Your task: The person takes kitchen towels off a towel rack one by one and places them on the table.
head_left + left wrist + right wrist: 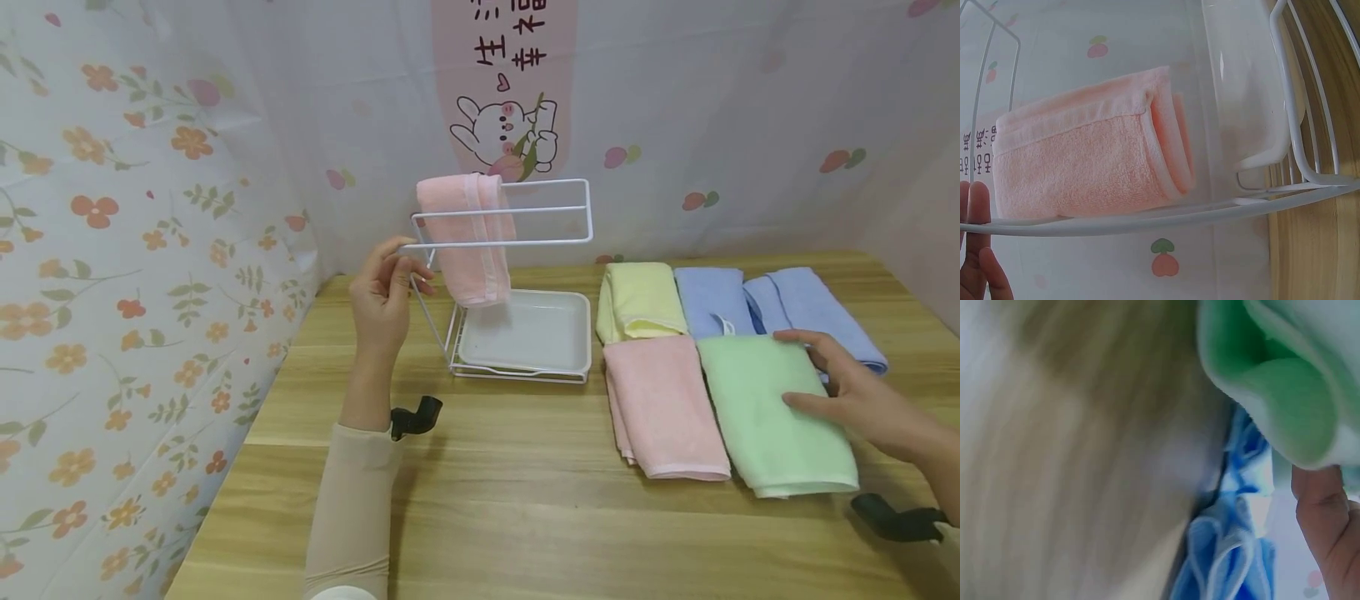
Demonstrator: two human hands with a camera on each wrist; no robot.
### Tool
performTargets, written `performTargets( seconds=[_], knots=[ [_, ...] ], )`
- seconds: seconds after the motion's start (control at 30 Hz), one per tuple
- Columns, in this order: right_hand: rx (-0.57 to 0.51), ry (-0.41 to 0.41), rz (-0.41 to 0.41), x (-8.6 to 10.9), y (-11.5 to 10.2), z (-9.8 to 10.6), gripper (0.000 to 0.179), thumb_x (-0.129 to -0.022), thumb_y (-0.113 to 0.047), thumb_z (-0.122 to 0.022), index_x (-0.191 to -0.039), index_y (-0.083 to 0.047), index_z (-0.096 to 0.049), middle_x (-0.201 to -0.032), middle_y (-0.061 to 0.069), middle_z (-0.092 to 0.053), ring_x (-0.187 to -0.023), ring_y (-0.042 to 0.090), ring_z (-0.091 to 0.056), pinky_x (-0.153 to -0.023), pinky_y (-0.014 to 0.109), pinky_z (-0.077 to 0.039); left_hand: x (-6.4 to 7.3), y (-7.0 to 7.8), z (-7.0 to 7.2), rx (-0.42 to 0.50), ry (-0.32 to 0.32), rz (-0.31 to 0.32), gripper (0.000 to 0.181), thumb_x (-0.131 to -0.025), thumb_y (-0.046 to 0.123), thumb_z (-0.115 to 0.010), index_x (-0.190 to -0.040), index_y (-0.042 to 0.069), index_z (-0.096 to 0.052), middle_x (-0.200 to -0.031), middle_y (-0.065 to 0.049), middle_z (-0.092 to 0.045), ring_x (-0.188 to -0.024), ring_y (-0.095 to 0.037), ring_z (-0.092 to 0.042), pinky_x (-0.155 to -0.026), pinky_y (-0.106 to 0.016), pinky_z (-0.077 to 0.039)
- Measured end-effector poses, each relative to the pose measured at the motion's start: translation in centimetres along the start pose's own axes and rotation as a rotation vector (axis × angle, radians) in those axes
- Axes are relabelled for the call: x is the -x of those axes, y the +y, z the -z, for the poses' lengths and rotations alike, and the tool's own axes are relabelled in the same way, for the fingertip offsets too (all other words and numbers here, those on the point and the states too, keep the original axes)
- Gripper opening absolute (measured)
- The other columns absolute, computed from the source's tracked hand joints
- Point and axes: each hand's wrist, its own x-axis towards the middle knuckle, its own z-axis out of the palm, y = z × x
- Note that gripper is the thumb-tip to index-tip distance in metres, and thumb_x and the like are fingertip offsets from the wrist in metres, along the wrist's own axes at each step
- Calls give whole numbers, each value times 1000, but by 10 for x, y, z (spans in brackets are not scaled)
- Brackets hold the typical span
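Note:
My left hand [381, 287] holds the upper left corner of a white wire rack [536, 242]; in the left wrist view, fingers [979, 203] cross its rail. Over the rack's top bars hangs a folded pink towel [465, 237], near that hand. The right hand [851, 396] lies over the right side of a folded light green towel [776, 417], thumb and fingers spread apart. In the right wrist view, a digit [1322, 512] touches the edge of the green towel [1297, 406]; the other fingertips are hidden.
Left of the green towel lies another pink towel [667, 408]. Behind them are a yellow towel [641, 300] and blue towels [712, 296], [821, 312]. A white tray [525, 333] sits in the rack's base on the wooden table [525, 517]. A printed curtain [667, 108] stands behind.

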Motion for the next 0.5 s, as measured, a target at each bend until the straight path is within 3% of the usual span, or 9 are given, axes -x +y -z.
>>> performTargets(
  seconds=[0.1, 0.2, 0.27, 0.33, 0.4, 0.5],
  knots=[
    [-119, -35, -11, -2, -8, 3, 70, -98, 7, -52, -152, -27, -24, -123, -18, -42, -86, 4, -63, -51, 40, -57, 1, 1, 0, -1, 10, 3, 17, -100, -6, -48, -113, -15, -54, -72, -13, -67, -58, -13, -65, -55, -24, -57],
    [-187, -73, -67, -3, -12, 5, 62, -101, 4, -47, -148, -31, -27, -120, -16, -46, -77, 18, -68, -51, 44, -58, 2, 3, -1, -8, 19, 5, 19, -101, -2, -49, -114, -15, -54, -73, -32, -60, -58, -11, -65, -55, -24, -57],
    [-160, -82, -112, -4, -10, 5, 59, -102, -1, -49, -147, -32, -28, -121, -20, -43, -84, 8, -65, -56, 41, -59, 2, 3, -1, -14, 23, 3, 20, -102, 0, -50, -114, -15, -54, -73, -37, -57, -57, -10, -65, -54, -25, -57],
    [-95, -84, -138, -4, -5, 4, 57, -102, -5, -53, -147, -29, -29, -123, -23, -39, -95, -6, -57, -62, 30, -58, 2, 3, -2, -11, 27, 1, 20, -101, 0, -50, -113, -15, -55, -72, -34, -59, -57, -10, -64, -54, -25, -57],
    [-25, -79, -153, -4, 1, 2, 57, -100, -9, -58, -147, -26, -30, -126, -22, -36, -100, -16, -45, -68, 21, -53, 1, 3, -2, -11, 29, 0, 19, -101, -1, -50, -113, -15, -55, -70, -22, -63, -56, -12, -64, -54, -26, -57],
    [57, -79, -150, -4, 5, 0, 61, -98, -13, -63, -149, -20, -30, -139, -3, -37, -103, -22, -32, -72, 10, -43, 1, 2, -2, -18, 32, -5, 18, -101, -3, -50, -113, -14, -55, -71, -2, -67, -57, -14, -65, -53, -28, -57]
  ],
)
